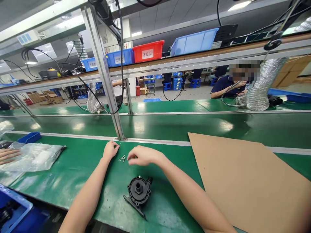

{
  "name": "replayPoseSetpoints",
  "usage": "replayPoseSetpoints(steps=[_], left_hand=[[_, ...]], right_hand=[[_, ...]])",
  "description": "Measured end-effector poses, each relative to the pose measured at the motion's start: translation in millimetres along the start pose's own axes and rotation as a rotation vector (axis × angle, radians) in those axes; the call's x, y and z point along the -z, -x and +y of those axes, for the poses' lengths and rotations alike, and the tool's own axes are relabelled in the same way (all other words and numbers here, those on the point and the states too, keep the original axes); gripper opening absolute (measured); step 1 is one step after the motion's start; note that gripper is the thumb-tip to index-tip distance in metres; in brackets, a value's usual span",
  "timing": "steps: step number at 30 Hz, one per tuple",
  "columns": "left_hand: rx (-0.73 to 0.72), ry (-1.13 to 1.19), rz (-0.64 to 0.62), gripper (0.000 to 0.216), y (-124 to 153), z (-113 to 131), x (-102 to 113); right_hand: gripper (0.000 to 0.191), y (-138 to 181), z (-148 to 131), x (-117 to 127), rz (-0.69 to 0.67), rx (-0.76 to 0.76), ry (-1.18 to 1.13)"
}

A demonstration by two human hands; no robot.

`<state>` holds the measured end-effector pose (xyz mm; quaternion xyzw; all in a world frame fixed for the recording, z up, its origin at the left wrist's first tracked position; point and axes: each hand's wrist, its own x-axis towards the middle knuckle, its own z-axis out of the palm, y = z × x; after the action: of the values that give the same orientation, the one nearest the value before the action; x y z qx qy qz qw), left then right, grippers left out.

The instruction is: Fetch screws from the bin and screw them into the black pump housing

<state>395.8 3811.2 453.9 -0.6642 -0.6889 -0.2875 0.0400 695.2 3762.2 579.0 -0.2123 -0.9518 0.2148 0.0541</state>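
1. Left hand [111, 149]: fingers bent near post [117, 124]; grip cannot be determined.
2. Right hand [141, 156]: fingers curled beside screws [123, 158]; grip cannot be determined.
3. Pump [138, 191]: on desk [80, 155], nearer the camera than screws.

One head-worn camera looked forward and down over the glossy green tabletop [73, 168], near in the lower half, with the grey panelled ceiling [165, 19] farther off above.
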Motion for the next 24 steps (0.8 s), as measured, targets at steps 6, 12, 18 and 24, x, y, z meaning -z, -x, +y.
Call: replayPoseSetpoints(steps=[6,12,18,24], left_hand=[[0.089,0.004,-0.023,0.011,-5,6,-1],[0.121,-0.018,-0.042,0.01,-1,6,3],[0.12,-0.029,-0.066,0.013,3,8,5],[0.107,0.004,-0.073,0.014,9,8,9]], right_hand=[[0.027,-79,53,-71,0.243,0.155,0.051],[0.021,-93,45,-109,0.278,0.01,0.107],[0.017,-87,55,-93,0.324,-0.086,-0.038],[0.028,-78,81,-76,0.235,-0.122,-0.31]])
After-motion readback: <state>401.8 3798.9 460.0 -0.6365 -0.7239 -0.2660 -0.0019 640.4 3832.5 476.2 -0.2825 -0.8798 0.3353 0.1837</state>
